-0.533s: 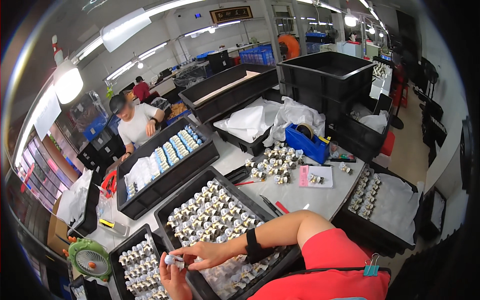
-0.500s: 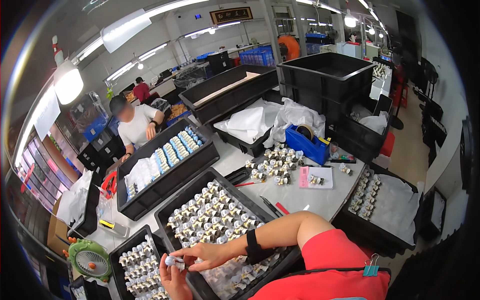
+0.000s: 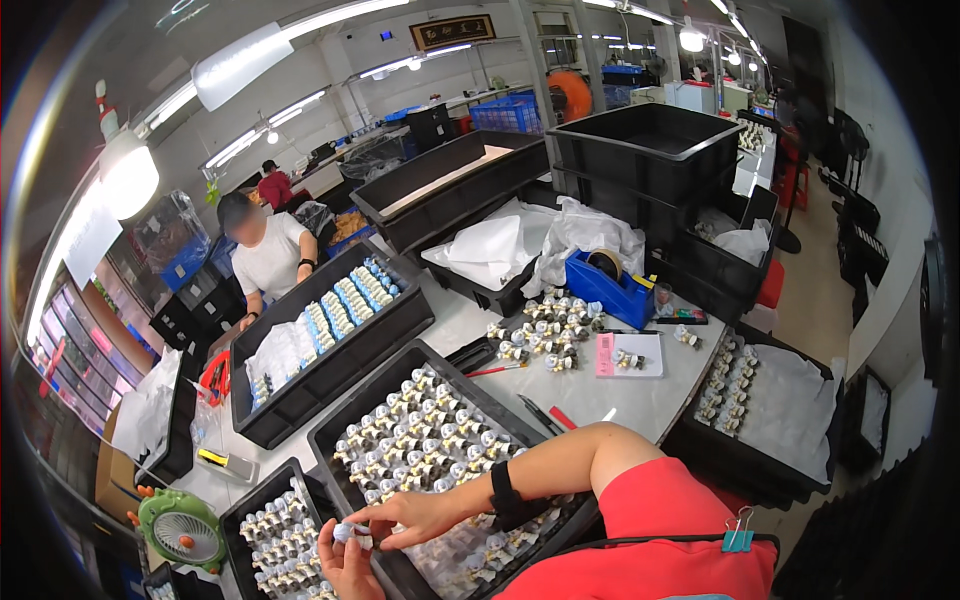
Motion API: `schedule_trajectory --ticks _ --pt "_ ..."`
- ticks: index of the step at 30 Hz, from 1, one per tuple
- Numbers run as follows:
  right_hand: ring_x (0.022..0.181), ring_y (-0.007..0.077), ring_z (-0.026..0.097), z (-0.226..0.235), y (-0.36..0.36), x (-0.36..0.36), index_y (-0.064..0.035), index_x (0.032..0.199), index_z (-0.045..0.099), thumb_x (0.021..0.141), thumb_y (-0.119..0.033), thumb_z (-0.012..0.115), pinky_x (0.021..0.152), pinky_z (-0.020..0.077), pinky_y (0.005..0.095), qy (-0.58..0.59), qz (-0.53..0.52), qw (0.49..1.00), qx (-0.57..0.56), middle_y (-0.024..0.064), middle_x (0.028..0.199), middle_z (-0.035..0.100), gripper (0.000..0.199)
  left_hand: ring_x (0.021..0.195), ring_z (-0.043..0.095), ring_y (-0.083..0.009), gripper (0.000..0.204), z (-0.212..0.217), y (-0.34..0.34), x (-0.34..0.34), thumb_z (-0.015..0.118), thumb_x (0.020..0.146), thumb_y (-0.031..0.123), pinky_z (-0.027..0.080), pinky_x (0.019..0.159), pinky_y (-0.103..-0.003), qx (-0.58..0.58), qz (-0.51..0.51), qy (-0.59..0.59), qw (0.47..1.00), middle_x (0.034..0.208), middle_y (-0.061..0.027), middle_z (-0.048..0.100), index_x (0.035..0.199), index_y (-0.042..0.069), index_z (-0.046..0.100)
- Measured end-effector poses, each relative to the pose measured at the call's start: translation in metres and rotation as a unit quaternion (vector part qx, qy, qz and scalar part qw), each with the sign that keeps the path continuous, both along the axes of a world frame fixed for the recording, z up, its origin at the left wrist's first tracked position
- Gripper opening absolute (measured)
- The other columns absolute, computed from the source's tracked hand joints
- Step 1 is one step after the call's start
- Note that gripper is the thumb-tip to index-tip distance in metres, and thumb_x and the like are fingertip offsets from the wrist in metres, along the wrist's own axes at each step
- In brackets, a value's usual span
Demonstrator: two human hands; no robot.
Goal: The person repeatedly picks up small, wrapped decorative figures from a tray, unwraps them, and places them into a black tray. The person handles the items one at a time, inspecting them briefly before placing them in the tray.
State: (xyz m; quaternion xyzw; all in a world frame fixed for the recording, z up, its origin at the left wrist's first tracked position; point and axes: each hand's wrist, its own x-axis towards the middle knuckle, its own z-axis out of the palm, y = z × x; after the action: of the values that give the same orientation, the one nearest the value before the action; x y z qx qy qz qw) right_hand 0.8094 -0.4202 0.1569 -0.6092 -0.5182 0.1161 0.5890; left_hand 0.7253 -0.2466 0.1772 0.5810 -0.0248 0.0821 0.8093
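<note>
Small blue-white, prob. plastic figurine (image 3: 345,532), lower ctr-left of frame, pinched in left hand (image 3: 350,572); right hand (image 3: 420,516) fingers narrow beside it, grip unclear. Prob. inspection step; next needs steady left pinch.

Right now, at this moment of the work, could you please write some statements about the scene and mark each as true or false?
1. The left hand holds a small figurine. True.
2. The right hand is far from the small figurine. False: the right hand's fingers are at the small figurine.
3. The tape dispenser is red. False: the tape dispenser is blue.
4. Another figurine lies on the notepad. True.
5. The green fan stands at the far right of the view. False: the green fan is at the lower left.
6. A black band is around the right wrist. True.
</note>
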Motion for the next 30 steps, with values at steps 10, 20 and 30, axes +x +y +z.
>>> schedule_trajectory --ticks 10,20,30 --pt "0.075 0.0196 0.064 0.005 -0.003 -0.004 -0.0062 0.134 0.041 0.085 -0.010 0.060 0.071 0.0502 0.0317 -0.017 -0.018 0.999 0.022 0.0087 0.082 0.065 0.053 0.088 0.060 -0.0154 0.033 0.034 -0.004 -0.010 0.053 0.092 0.001 0.049 0.076 -0.027 0.071 0.001 -0.044 0.997 0.105 -0.0099 0.062 0.124 0.001 0.047" --pt "0.073 0.0182 0.065 0.010 -0.003 -0.008 -0.0039 0.123 0.052 0.085 -0.010 0.060 0.071 0.0515 0.0297 -0.036 -0.036 0.998 0.031 0.0072 0.079 0.066 0.038 0.088 0.058 -0.0145 0.042 0.069 0.032 -0.039 0.056 0.088 0.000 0.048 0.074 -0.026 0.162 0.070 -0.047 0.983 0.112 -0.0108 0.058 0.128 0.001 0.044" --pt "0.066 0.0190 0.061 0.002 0.003 -0.009 0.0010 0.108 0.058 0.082 -0.009 0.061 0.064 0.0482 0.0300 -0.044 -0.057 0.995 0.062 0.0097 0.072 0.064 0.028 0.082 0.056 -0.0162 0.042 0.076 0.056 -0.060 0.056 0.089 0.002 0.050 0.071 -0.031 0.095 0.174 -0.044 0.979 0.106 -0.0085 0.057 0.129 0.004 0.044"
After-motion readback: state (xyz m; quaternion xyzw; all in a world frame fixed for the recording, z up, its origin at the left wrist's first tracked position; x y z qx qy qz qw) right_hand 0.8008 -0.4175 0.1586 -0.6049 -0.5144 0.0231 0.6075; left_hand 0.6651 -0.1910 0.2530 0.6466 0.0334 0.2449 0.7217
